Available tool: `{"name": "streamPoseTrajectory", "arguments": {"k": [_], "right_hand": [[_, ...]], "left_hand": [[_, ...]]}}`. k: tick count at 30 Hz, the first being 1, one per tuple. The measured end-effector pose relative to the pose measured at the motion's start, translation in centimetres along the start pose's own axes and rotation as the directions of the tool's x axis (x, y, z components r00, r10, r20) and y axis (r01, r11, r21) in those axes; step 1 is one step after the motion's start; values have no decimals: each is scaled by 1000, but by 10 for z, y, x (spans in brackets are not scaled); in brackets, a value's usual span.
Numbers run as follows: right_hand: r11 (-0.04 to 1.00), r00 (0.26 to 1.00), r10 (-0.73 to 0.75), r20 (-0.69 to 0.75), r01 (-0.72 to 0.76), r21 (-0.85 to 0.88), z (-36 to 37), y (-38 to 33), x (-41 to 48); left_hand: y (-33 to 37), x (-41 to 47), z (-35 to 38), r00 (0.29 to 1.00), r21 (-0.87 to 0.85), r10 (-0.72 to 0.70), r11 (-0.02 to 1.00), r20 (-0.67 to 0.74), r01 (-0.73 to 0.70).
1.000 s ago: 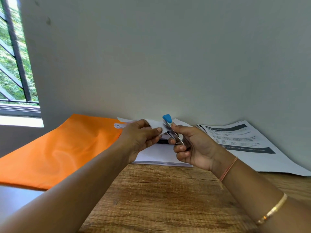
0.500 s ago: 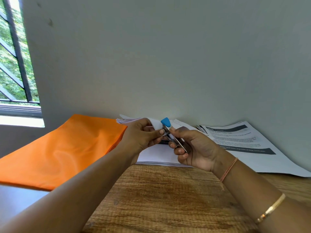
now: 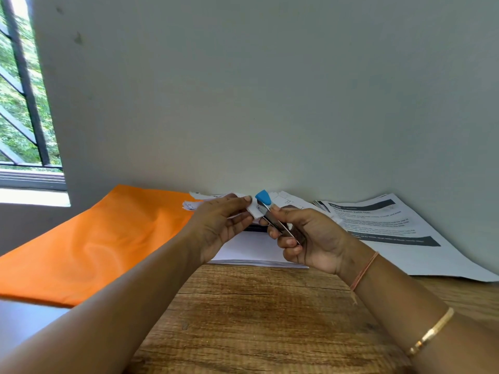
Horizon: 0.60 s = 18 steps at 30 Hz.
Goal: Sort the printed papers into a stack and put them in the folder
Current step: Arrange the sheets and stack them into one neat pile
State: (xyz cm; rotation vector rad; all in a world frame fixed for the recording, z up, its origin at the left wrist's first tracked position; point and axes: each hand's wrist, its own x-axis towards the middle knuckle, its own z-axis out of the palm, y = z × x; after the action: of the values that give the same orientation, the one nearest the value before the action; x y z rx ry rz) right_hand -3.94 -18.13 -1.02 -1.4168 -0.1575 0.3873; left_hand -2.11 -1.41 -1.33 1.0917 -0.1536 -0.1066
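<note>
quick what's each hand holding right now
Left hand: pinches the corner of the white printed papers.
Right hand: grips the small blue-tipped metal stapler.

1. A plain grey wall (image 3: 270, 90) is filling the view ahead.
2. Daylight is pouring through a barred window (image 3: 20, 87) at left, brightening its sill (image 3: 32, 197).
3. Green leaves (image 3: 8, 133) are showing outside.
4. A wooden table (image 3: 256, 319) is stretching out below the wall.
</note>
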Motion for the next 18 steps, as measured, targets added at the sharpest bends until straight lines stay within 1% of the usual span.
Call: {"name": "streamPoseTrajectory", "arguments": {"k": [4,8,11,18], "right_hand": [[1000,1000,-3,21,3,-4,-1,-1,-2],[1000,999,-4,42,6,-30,-3,-3,-3],[998,999,-6,47,8,-58,-5,-3,-4],[998,1000,0,29,2,-65,-3,-3,-4]], "left_hand": [[1,-1,0,1000,29,30,999,5,-30],[1,0,1,998,71,56,996,-40,-53],[2,1,2,995,60,63,996,-74,-58],[-2,-2,4,993,54,74,996,-89,-69]]}}
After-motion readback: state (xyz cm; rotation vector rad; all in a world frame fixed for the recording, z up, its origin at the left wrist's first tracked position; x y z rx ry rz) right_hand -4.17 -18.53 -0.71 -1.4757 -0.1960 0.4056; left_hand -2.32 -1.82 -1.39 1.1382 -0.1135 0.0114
